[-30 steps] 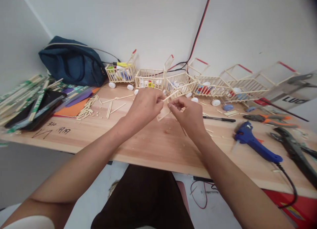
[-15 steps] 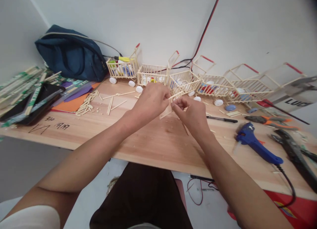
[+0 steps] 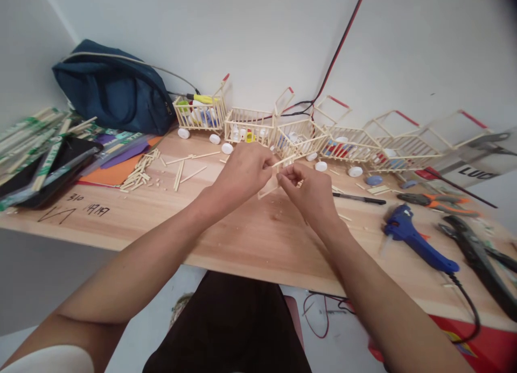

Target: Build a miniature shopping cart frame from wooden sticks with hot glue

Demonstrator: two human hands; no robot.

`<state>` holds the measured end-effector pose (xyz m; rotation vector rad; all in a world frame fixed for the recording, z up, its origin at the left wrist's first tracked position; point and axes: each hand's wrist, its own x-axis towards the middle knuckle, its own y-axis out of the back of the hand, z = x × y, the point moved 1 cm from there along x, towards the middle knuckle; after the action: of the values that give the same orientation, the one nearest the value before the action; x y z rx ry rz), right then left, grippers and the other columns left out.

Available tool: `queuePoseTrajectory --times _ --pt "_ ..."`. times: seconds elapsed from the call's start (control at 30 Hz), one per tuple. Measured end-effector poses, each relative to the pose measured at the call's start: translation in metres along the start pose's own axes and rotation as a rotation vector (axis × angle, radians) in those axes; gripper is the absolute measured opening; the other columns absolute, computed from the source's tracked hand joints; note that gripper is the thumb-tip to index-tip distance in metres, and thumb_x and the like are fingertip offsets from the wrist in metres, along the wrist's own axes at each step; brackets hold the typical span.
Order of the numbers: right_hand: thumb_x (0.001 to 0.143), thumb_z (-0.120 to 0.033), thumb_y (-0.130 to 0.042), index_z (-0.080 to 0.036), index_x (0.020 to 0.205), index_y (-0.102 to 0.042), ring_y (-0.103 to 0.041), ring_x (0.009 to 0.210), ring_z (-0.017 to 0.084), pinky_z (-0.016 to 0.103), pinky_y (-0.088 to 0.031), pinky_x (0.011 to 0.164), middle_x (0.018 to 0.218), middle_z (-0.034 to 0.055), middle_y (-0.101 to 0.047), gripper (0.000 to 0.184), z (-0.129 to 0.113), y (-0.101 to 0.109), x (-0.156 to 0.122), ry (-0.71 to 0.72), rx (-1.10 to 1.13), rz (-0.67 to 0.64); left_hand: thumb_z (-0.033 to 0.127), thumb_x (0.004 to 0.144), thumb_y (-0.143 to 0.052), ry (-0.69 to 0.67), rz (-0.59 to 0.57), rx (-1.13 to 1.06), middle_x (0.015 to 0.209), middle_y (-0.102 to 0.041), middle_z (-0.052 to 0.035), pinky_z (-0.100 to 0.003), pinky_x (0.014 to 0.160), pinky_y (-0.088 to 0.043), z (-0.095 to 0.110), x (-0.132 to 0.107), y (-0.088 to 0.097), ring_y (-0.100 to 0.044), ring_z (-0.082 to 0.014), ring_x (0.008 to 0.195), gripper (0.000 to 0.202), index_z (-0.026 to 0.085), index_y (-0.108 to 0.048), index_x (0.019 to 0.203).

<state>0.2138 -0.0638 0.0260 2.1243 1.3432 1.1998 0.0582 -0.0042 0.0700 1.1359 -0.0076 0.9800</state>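
Observation:
Over the middle of the table, my left hand [image 3: 247, 169] is closed, its thumb and finger pinching a small frame of thin wooden sticks [image 3: 285, 161]. Pale sticks of this frame jut out between the hands and below the left fingers. Close by on the right, my right hand [image 3: 310, 189] is closed too, fingertips pressed together at the frame's edge. Whatever sits in its pinch is hidden by the fingers. Just behind the hands stands a small stick-built shopping cart [image 3: 297, 139] with bottle-cap wheels.
More model carts [image 3: 200, 113] line the wall. To the right lie a blue glue gun [image 3: 420, 238], pliers [image 3: 434, 202], black cutters [image 3: 480, 260] and a black pen [image 3: 359, 198]. Cut sticks [image 3: 139, 171], packaged sticks [image 3: 48, 152] and a blue bag [image 3: 115, 90] are at left.
The view has shifted slightly. Both hands stay together at the stick frame; the right fingers have moved a little closer to the left hand, and the frame has turned slightly.

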Motion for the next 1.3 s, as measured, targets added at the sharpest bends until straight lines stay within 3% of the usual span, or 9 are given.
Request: queuePoseTrajectory --times 0.83,1.17,1.3 --pt "0.083 -0.023 -0.06 -0.02 0.077 -0.063 -0.059 0.063 0.015 0.029 -0.04 0.064 0.072 0.0016 -0.069 0.007 0.001 -0.004 -0.003 0.007 -0.041 -0.003 0.007 0.071 -0.057 0.06 -0.025 -0.127 0.053 -0.065 0.0009 -0.023 0.056 -0.037 -0.005 -0.005 0.0 -0.058 -0.011 0.055 0.019 0.014 -0.074 0.067" --pt "0.085 -0.029 -0.064 -0.02 0.08 -0.06 -0.056 0.063 0.014 0.03 -0.039 0.066 0.071 0.0 -0.066 0.011 0.0 0.003 -0.003 0.014 -0.022 0.05 0.01 0.071 -0.058 0.137 0.013 -0.133 0.054 -0.067 0.0008 -0.022 0.058 -0.04 -0.004 -0.004 0.002 -0.058 -0.0111 0.054 0.019 0.016 -0.075 0.067" --pt "0.087 -0.036 -0.062 -0.021 0.08 -0.058 -0.054 0.064 0.014 0.03 -0.04 0.066 0.071 0.0002 -0.062 0.017 0.004 0.018 0.002 -0.06 0.113 0.177 0.012 0.072 -0.058 0.158 0.035 -0.189 0.055 -0.068 -0.0003 -0.022 0.057 -0.042 -0.008 -0.004 0.003 -0.061 -0.0117 0.055 0.018 0.016 -0.076 0.068"
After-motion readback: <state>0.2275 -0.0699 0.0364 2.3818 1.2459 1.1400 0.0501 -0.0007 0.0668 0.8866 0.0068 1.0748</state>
